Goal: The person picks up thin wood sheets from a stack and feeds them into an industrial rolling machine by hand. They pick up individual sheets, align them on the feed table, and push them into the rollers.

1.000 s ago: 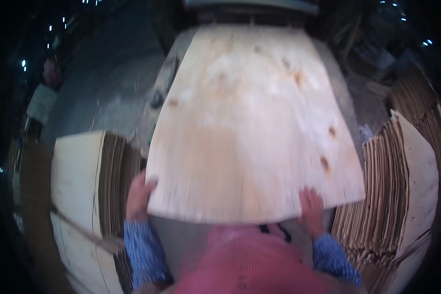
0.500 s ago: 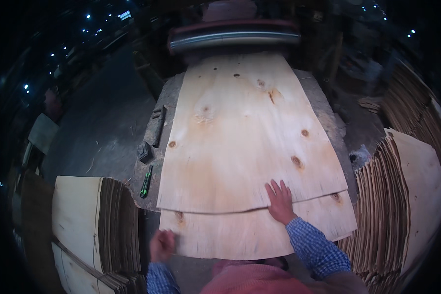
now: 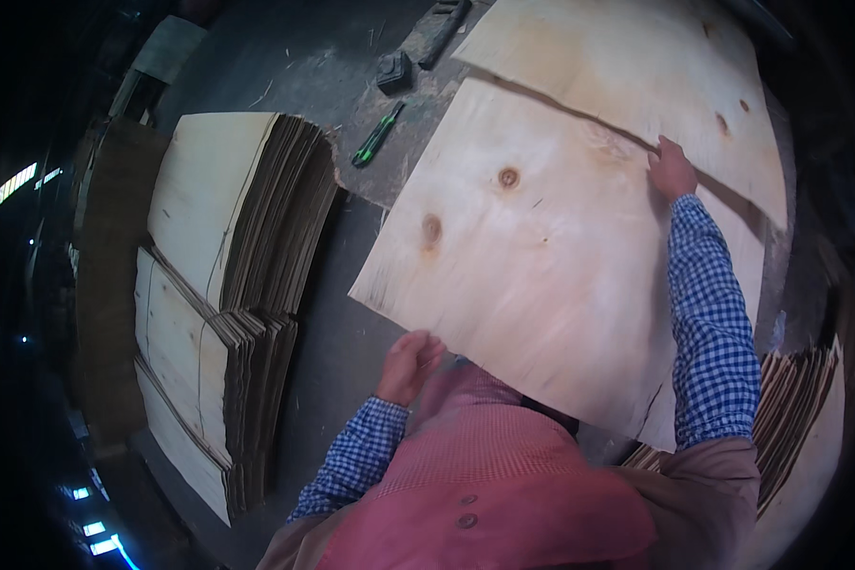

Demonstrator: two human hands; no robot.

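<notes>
Dim workshop floor, grey and dusty, surrounds a worn table [image 3: 389, 142] in the single head view, with light falling mainly on pale wood. On the table lies a large veneer sheet [image 3: 541, 256] with two dark knots, tilted so that its near corner overhangs the table edge toward the person. A second veneer sheet [image 3: 636, 76] lies beyond it, partly overlapped along a dark seam. The right hand [image 3: 672, 169] is pressed onto the far edge of the near sheet, right at that seam, fingers curled over the edge; it seems closed on the sheet's rim, though the fingertips are hidden. The left hand [image 3: 408, 366] sits at the near lower edge of the same sheet, fingers bent and apparently pinching the edge from below; the grip itself cannot be told for sure.

A green utility knife [image 3: 377, 135] and a small dark block [image 3: 394, 71] rest on the bare table to the left, apart from the sheet. Stacks of veneer [image 3: 228, 285] stand on the floor at left, another stack [image 3: 798, 408] at right.

Judging by the split near the sheet's lower right corner, such thin veneer handles best with both hands wide apart, lifted evenly and kept flat, without twisting, and clear of the knife.
</notes>
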